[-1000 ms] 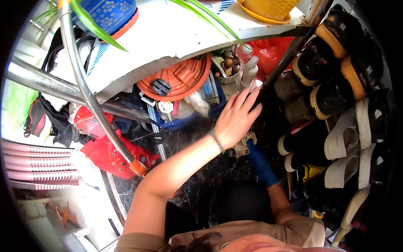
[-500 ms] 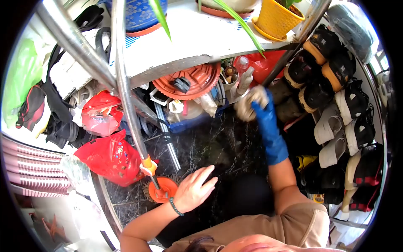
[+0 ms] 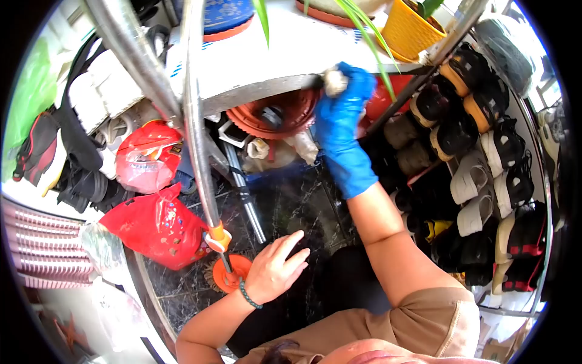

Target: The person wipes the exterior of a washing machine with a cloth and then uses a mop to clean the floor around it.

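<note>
My right hand (image 3: 344,127) wears a long blue rubber glove. It is closed on a crumpled off-white cloth (image 3: 334,82), held at the front edge of a white shelf (image 3: 285,45). Part of the cloth is hidden by the gloved fingers. Lower down, my bare left hand (image 3: 280,268) hangs with its fingers stretched out and nothing in it. A beaded bracelet (image 3: 247,294) circles that wrist. Closest to this hand is a mop with an orange head (image 3: 233,271). Under the shelf, behind the glove, sits a reddish-brown ridged plastic piece (image 3: 279,115).
Potted plants, one in a yellow pot (image 3: 412,30), stand on the shelf. Metal poles (image 3: 193,79) cross the left side. A shoe rack with several shoes (image 3: 467,133) lines the right. A red bag (image 3: 160,230) rests on the dark marbled floor (image 3: 291,194).
My right hand has moved up and left with the cloth, from beside the shoes to the shelf edge. My left hand has barely shifted. The view has shifted slightly.
</note>
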The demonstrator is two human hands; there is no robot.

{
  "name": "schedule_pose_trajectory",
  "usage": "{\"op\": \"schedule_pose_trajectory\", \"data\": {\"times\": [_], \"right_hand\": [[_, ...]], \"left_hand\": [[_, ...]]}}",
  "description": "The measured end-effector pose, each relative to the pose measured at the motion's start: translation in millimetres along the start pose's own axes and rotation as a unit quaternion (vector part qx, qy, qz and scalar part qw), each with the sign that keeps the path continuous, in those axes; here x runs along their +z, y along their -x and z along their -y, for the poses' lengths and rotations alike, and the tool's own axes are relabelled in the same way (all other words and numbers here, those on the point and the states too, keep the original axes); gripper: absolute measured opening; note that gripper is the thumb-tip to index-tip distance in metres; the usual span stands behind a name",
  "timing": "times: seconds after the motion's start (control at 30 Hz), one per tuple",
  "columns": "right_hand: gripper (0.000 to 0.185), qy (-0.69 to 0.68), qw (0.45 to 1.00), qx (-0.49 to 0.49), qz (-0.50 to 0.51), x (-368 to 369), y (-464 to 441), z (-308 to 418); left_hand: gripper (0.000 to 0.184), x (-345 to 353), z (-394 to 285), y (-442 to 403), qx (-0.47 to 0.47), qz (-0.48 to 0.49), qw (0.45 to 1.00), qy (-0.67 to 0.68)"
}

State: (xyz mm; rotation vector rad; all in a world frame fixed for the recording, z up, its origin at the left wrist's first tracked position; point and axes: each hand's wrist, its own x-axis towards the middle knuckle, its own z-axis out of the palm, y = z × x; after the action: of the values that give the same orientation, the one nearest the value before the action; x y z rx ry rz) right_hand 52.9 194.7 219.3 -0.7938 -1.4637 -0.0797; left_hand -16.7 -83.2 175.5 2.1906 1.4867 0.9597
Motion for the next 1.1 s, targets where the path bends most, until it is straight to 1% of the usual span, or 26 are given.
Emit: {"op": "schedule_pose_trajectory", "data": {"times": [0.03,0.1,0.17,0.23,0.3,0.33,0.37,0.43,0.47,0.5,0.53,0.57,0.63,0.7,0.73,0.77,0.83,0.87,0.9,0.93,0.97,1.0,1.03,1.07,1.1], "right_hand": [[0.029,-0.017,0.999,-0.012,0.031,3,6,10],[0.033,-0.038,0.99,-0.073,0.113,8,13,35],[0.032,-0.177,0.954,-0.112,0.215,11,19,64],[0.03,-0.118,0.959,-0.162,0.202,27,28,96],[0.03,-0.162,0.944,-0.151,0.243,25,30,106],[0.031,-0.145,0.939,-0.148,0.276,17,27,107],[0.031,-0.143,0.939,-0.15,0.276,9,31,102],[0.032,-0.24,0.903,-0.058,0.35,-7,41,85],[0.031,-0.228,0.86,0.023,0.456,-20,37,76],[0.031,-0.206,0.799,0.111,0.554,-38,32,70],[0.035,-0.219,0.723,0.253,0.605,-54,22,66],[0.039,-0.225,0.629,0.392,0.632,-70,11,64],[0.038,-0.235,0.595,0.485,0.596,-94,38,38],[0.036,-0.258,0.527,0.597,0.547,-126,19,47],[0.037,-0.254,0.526,0.63,0.511,-142,12,55],[0.037,-0.279,0.512,0.64,0.5,-158,1,61],[0.024,-0.308,0.472,0.719,0.408,-186,-13,81],[0.031,-0.307,0.432,0.742,0.41,-201,-32,92],[0.031,-0.344,0.369,0.767,0.395,-218,-42,97],[0.031,-0.344,0.346,0.794,0.363,-231,-56,108],[0.032,-0.343,0.322,0.818,0.33,-244,-68,119],[0.033,-0.319,0.385,0.785,0.366,-259,-58,113],[0.034,-0.303,0.398,0.759,0.417,-275,-70,116],[0.034,-0.319,0.393,0.759,0.41,-289,-74,121],[0.034,-0.335,0.389,0.757,0.403,-301,-79,126]], "left_hand": [[0.029,1,2,-1,-0.006,0.013,1.0,0.006],[0.028,3,1,-5,-0.009,0.007,1.0,-0.009],[0.028,5,0,-9,-0.004,0.004,1.0,-0.018],[0.028,6,-2,-11,-0.004,0.0,1.0,-0.028],[0.028,8,-4,-11,-0.002,-0.011,0.999,-0.04],[0.028,9,-5,-10,0.001,-0.011,0.999,-0.039],[0.028,9,-7,-9,0.003,-0.012,0.999,-0.034],[0.025,6,-11,-6,0.01,-0.02,0.999,-0.034],[0.025,5,-12,-5,0.002,-0.024,0.999,-0.026],[0.024,3,-17,-2,-0.01,-0.024,1.0,-0.012],[0.023,3,-21,-1,-0.02,-0.03,0.999,-0.004],[0.023,5,-27,-2,-0.013,-0.034,0.999,0.007],[0.021,9,-40,-1,-0.053,-0.02,0.998,0.039],[0.024,13,-52,-1,-0.058,-0.013,0.996,0.06],[0.026,18,-56,3,-0.068,-0.002,0.996,0.055],[0.028,23,-60,9,-0.079,0.009,0.996,0.05],[0.034,29,-68,23,-0.087,0.034,0.995,0.029],[0.034,24,-77,25,-0.095,0.042,0.994,0.018],[0.035,16,-87,28,-0.101,0.051,0.994,0.005],[0.035,9,-98,36,-0.098,0.051,0.994,0.004],[0.034,3,-109,46,-0.156,0.04,0.987,0.025],[0.033,-7,-120,46,-0.213,0.028,0.976,0.045],[0.03,-31,-141,41,-0.256,0.017,0.966,0.021],[0.029,-35,-148,49,-0.351,-0.033,0.931,0.096],[0.028,-49,-158,56,-0.38,-0.045,0.92,0.086]]}}
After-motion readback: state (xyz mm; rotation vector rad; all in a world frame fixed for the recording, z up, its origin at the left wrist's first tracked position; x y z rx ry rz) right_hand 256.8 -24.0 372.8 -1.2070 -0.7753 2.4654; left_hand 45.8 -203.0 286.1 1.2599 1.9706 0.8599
